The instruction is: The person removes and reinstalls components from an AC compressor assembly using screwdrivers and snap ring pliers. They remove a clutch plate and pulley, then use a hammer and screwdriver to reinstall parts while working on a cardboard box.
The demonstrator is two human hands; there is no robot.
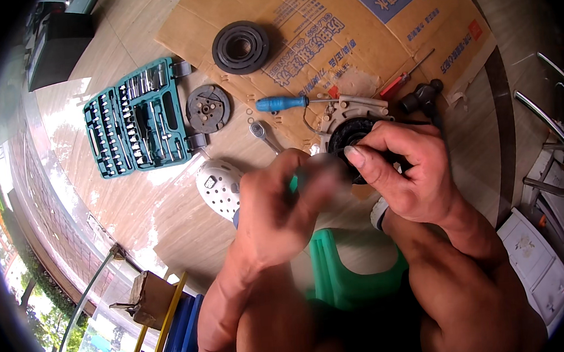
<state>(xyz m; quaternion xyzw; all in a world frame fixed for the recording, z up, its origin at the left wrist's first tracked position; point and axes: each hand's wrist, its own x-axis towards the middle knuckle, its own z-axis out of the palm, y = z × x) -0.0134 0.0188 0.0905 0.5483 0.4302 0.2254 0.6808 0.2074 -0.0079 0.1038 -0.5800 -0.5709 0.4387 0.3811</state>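
Note:
My left hand (275, 219), curled and partly blurred, holds a dark object with a green part that I cannot make out. My right hand (403, 174) pinches beside it at a dark piece that I cannot identify. Just beyond both hands, a metal housing (362, 105) with a black round centre rests on cardboard (323, 16). A blue screwdriver (283, 102) lies at its left, a red screwdriver (395, 86) and a dark hammer (420, 99) at its right. A ratchet (263, 135) lies near my left hand.
A black pulley (227, 52), a flat round plate (199, 106) and an open teal socket case (117, 155) lie ahead left. My white clog (217, 184) and a green stool (328, 271) are below. Metal frames (539, 119) stand right; a cardboard box (149, 290) sits lower left.

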